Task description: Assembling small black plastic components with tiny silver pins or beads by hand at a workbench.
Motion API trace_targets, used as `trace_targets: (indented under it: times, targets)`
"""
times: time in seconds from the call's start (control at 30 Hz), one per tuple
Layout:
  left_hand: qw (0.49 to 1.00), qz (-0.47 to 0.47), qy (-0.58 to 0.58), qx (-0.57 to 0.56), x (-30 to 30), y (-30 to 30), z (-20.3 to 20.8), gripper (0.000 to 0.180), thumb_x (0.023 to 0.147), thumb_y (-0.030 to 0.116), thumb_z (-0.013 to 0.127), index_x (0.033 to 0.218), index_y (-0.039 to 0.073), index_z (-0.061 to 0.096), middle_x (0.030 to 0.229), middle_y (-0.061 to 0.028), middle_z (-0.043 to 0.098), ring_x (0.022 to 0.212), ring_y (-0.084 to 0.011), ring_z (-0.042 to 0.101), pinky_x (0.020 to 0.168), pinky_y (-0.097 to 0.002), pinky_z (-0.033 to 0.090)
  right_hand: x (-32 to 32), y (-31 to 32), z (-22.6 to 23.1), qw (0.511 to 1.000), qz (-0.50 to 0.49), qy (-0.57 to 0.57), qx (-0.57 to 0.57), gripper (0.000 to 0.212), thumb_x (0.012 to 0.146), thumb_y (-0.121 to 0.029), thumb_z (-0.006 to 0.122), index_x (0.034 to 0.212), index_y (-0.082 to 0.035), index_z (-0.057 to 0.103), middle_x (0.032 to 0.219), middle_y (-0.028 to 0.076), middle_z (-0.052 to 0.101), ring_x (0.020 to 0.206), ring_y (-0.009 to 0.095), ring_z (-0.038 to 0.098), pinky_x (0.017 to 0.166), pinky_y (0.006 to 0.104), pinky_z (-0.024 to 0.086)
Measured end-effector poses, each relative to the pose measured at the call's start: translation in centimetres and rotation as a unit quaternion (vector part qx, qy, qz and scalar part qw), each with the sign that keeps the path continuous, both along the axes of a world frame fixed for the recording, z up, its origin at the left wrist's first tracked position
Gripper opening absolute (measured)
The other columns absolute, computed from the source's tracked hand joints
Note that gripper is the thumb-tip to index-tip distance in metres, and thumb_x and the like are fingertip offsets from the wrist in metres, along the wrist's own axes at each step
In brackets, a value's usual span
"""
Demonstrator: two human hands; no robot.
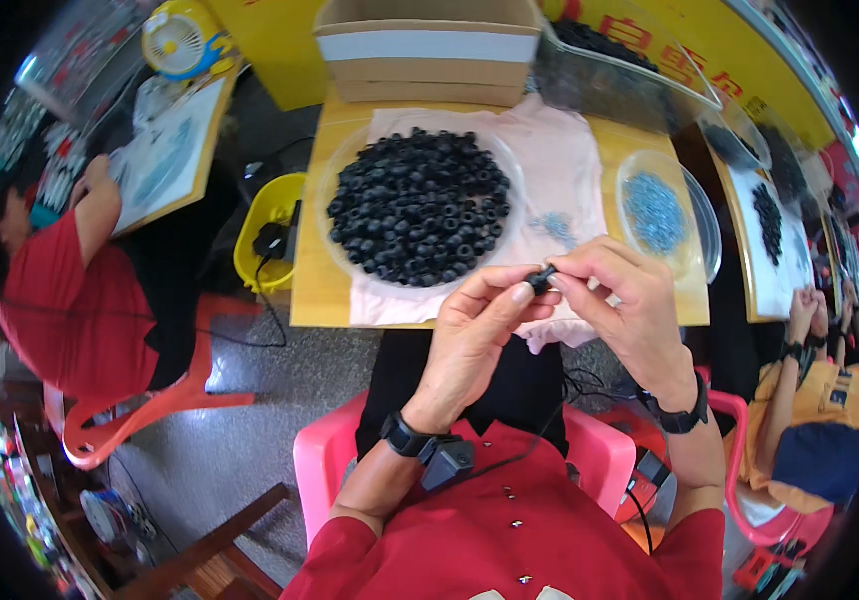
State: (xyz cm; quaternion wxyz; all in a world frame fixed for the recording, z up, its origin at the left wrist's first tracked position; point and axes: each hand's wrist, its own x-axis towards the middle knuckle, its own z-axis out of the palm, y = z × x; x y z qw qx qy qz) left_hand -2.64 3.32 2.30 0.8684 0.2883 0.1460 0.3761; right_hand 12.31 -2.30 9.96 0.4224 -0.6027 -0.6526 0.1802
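Observation:
A small black ring-shaped or tubular part (pixel 540 283) sits pinched between my two hands, just past the table's near edge. My left hand (pixel 485 325) grips its body with thumb and fingertips. Thumb and forefinger of my right hand (pixel 625 295) close on its upper right end; whether they also hold a smaller piece there is too small to tell. Close behind is a wide round tray (pixel 334 250) heaped with black hollow parts (pixel 420 205). To the right stands a see-through tub (pixel 688 255) of small pale-blue pieces (pixel 656 210), with a few more loose pieces (pixel 555 226) on the cloth.
A pink cloth (pixel 565 165) covers part of the wooden table (pixel 312 290). Behind stand a cardboard box (pixel 428 75) and a see-through bin (pixel 600 95) of black parts. A yellow basket (pixel 250 240) is at left. Co-workers sit left (pixel 70 310) and right (pixel 800 430).

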Motion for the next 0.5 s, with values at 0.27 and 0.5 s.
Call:
trace_targets:
  times: [0.27,0.5]
  targets:
    - [0.998,-0.029,-0.046,0.009,-0.3,-1.8,-0.5,0.027,0.094,0.011,0.055,0.119,0.002,0.056,0.108,-0.0075,0.063,0.092,-0.0146,0.065,0.082,-0.0265,0.052,-1.5,-2.0,0.7,0.998,-0.049,-0.036,-0.024,0.009,0.080,0.002,0.063,0.088,0.001,0.064,0.079,0.007,0.061,0.067,0.013,0.060,0.054,0.0231,0.046]
    - [0.998,-0.034,-0.039,0.035,-1.6,-4.2,-0.5,0.026,0.093,0.011,0.057,0.116,0.000,0.057,0.107,-0.0081,0.063,0.092,-0.0134,0.064,0.083,-0.0260,0.052,-2.9,-4.5,0.7,0.999,-0.043,-0.030,0.004,0.007,0.080,0.002,0.063,0.088,0.001,0.063,0.079,0.006,0.060,0.066,0.011,0.059,0.052,0.0218,0.045]
